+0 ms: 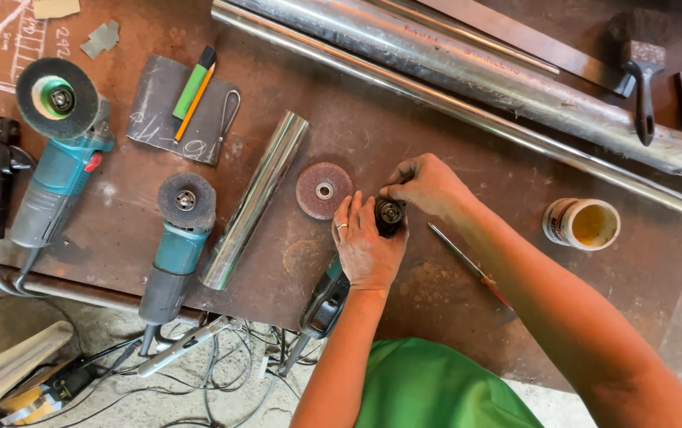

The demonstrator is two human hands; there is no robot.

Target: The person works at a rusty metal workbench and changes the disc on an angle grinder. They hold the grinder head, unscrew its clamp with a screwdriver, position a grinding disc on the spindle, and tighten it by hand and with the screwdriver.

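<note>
Both hands work at my grinder [333, 289]: left hand [366, 246] gripping its head, right hand [428, 185] pinching the spindle [390, 211], loose disc [324, 190] beside.

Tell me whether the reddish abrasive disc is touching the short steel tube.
Apart. The head view shows bare tabletop between the reddish abrasive disc and the short steel tube.

Two teal grinders [55, 170], steel pipes [468, 75], brush [642, 67]

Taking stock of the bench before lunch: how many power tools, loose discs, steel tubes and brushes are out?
Angle grinders: 3
Loose abrasive disc: 1
Short steel tube: 1
Long steel tubes: 2
Brush: 1
Total: 8
</note>
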